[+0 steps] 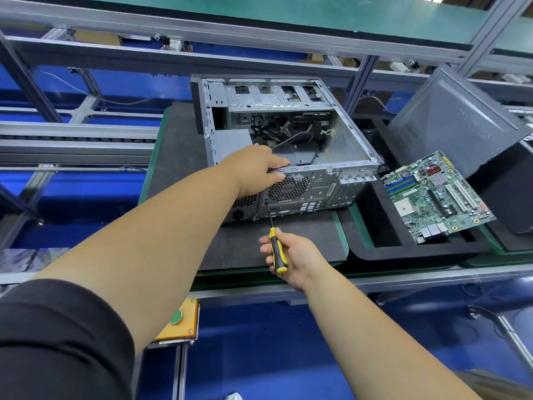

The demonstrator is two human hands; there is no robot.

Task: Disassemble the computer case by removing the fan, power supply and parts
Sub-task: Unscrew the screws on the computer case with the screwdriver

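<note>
Flanking case: loose motherboard, panel

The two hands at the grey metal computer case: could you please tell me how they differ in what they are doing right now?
The left hand grips the rear top rim of the open grey metal computer case, steadying it; the right hand touches no part of the case. The right hand holds a yellow-and-black screwdriver, its tip at the case's back panel beside the round fan grille; the left holds no tool. Both are bare.
</note>
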